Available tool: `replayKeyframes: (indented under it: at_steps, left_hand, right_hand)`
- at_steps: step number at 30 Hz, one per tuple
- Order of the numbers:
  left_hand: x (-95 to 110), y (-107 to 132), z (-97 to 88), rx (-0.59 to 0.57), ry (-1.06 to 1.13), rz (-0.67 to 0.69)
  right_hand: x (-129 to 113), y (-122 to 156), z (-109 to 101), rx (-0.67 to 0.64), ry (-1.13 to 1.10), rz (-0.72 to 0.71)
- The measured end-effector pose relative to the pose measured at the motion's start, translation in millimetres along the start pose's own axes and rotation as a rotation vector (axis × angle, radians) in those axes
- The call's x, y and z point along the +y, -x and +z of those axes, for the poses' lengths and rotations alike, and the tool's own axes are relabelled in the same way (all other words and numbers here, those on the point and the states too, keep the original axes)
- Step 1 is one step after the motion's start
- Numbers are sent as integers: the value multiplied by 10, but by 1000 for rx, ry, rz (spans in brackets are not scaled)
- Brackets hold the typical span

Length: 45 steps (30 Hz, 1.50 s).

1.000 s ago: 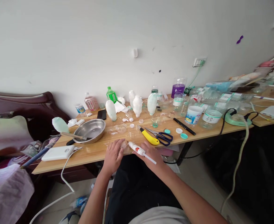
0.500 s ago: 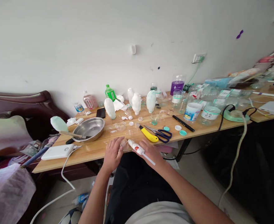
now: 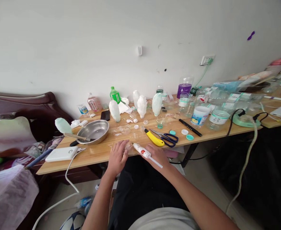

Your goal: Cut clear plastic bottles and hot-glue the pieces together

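Observation:
My right hand [image 3: 154,153] is closed around a white hot glue gun [image 3: 142,150], and a pale glue stick [image 3: 156,162] pokes out of its back end. The gun's dark nozzle points forward and left, towards a clear plastic piece [image 3: 129,147] at the table's front edge. My left hand [image 3: 117,156] grips that piece, thumb on its near side; the fingers partly hide it. Just beyond the right hand lie a yellow-handled cutter [image 3: 155,139] and dark blue scissors [image 3: 168,138].
A steel bowl [image 3: 96,131] with a brush [image 3: 77,136] across it stands at left, behind a white power bank [image 3: 61,154]. Several whitish rounded forms [image 3: 141,106] stand at the back. Clear bottles [image 3: 218,118], a power strip [image 3: 246,119] and a black marker [image 3: 190,127] are at right.
The camera view has shifted slightly, so the scene sits a little to the right. The gun's nozzle now shows more clearly beside the plastic piece; both hands keep nearly the same place.

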<state>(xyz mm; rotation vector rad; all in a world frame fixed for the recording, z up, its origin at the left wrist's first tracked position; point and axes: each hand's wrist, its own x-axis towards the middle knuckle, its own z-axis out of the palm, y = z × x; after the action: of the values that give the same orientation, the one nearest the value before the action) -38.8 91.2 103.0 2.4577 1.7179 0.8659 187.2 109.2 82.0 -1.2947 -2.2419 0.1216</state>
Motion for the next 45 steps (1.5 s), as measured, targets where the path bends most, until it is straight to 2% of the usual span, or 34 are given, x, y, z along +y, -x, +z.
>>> replayKeyframes:
  at_steps: [14, 24, 45]
  left_hand:
    - [-1, 2, -5, -10, 1, 0]
    - [6, -1, -5, -19, 19, 1]
    - [-6, 18, -6, -6, 5, 7]
  right_hand:
    - [-72, -47, -222, -40, -136, 14]
    - [-13, -70, -85, -15, -137, 62]
    - [-42, -87, -150, -57, -145, 103]
